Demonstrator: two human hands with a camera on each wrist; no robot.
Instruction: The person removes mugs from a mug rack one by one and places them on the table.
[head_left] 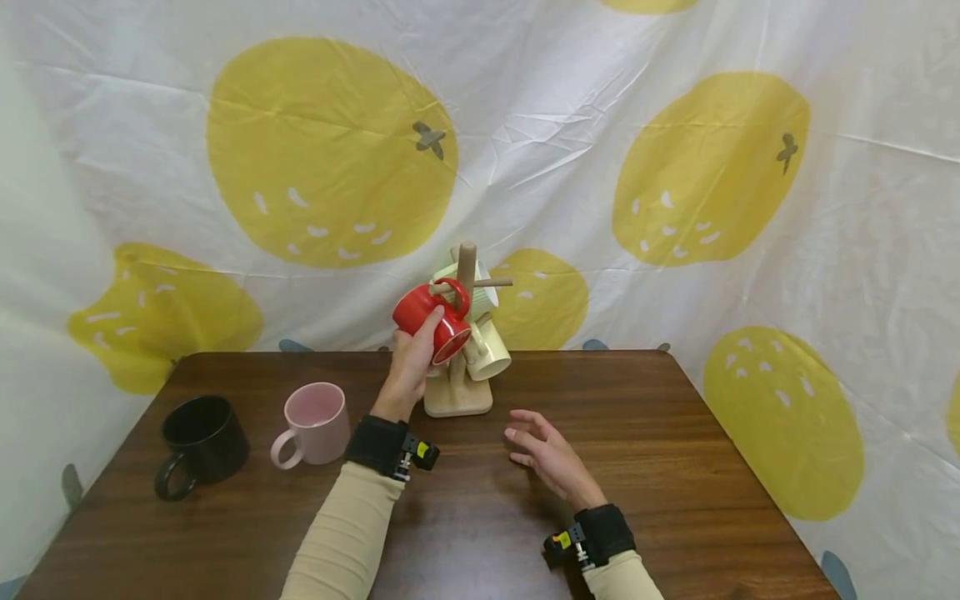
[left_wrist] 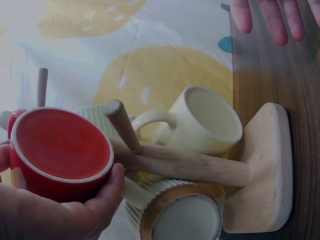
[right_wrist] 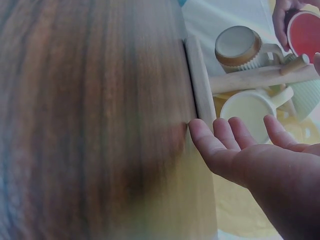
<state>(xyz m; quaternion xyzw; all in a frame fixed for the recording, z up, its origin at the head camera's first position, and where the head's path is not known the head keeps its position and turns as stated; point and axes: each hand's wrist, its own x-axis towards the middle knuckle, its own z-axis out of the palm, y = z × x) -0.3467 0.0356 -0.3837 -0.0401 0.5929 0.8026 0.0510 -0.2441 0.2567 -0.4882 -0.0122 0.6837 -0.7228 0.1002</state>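
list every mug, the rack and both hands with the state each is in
Rack: upright, bearing mugs
Red mug: held, tilted; hung or not, unclear
Cream mug: hung, mouth tilted down
Green mug: hung
Brown-based mug: hung, tilted
Pink mug: upright, looks empty
Black mug: upright, inside too dark to judge
Left hand: gripping the red mug
Right hand: holding nothing

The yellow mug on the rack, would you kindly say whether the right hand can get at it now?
Probably yes: the right hand is empty and near the rack, and nothing seems to stand between it and the yellow mug, which hangs on that side.
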